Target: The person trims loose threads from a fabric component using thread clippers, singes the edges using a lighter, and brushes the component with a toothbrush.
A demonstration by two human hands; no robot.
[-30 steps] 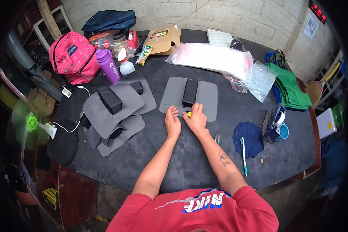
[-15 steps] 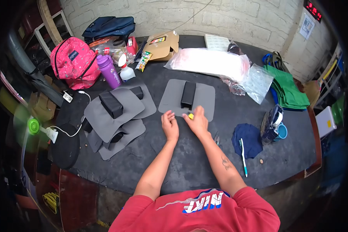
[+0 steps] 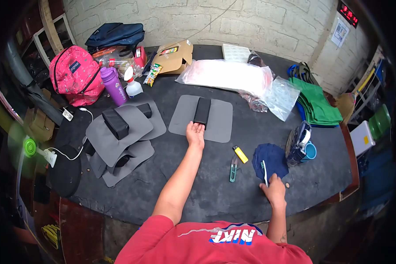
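Observation:
A flat grey panel [image 3: 222, 121] with rounded corners lies on the table, a raised black sleeve [image 3: 202, 111] running down its middle. Palm up, my left hand [image 3: 196, 135] has its stretched fingers at the sleeve's near end; the fingertips are partly hidden there. Over to the right, my right hand [image 3: 275, 191] is closed around the handle of a white toothbrush [image 3: 264, 171], whose head rests on a dark blue cloth [image 3: 272, 159]. Between the hands lie a yellow lighter [image 3: 240, 154] and green-handled thread snips [image 3: 233, 170].
Similar grey panels [image 3: 138, 125] are piled on the left near a purple bottle [image 3: 113, 86] and a spray bottle [image 3: 133, 87]. Plastic-wrapped white sheets [image 3: 226, 75] and green fabric [image 3: 314, 102] lie at the back. A blue cup [image 3: 310, 151] stands right; a small fan [image 3: 31, 148] spins left.
My right hand has let go of the yellow lighter, now on the table, and moved right to the toothbrush. My left hand has come up against the sleeve's near end. The view has shifted slightly.

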